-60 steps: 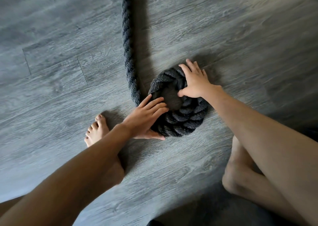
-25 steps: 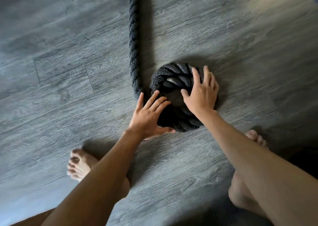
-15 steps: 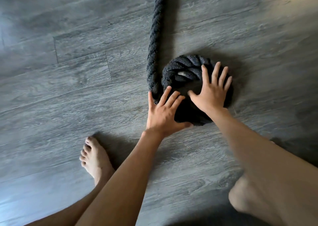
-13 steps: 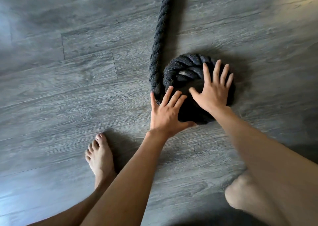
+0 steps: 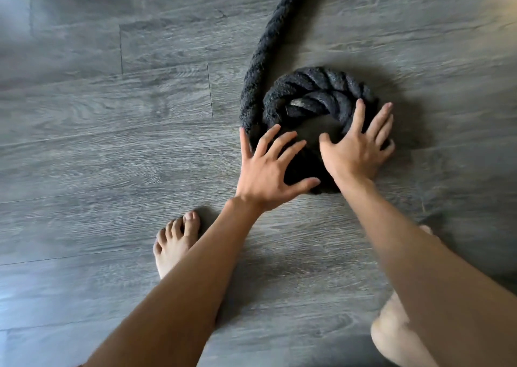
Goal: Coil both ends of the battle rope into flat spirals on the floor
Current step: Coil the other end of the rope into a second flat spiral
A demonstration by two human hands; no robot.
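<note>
No writing, label, brand mark, number or sign can be read here, neither on the battle rope (image 5: 316, 87) nor on the floor (image 5: 112, 143).

Grey wood-plank floor (image 5: 84, 143) carries a black battle rope (image 5: 316, 85), partly coiled, and a bare foot (image 5: 173, 249)

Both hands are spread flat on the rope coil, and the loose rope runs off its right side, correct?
Not quite: the head view shows the loose rope leaving the coil on its left side. The left hand and right hand are spread flat on it.
</note>
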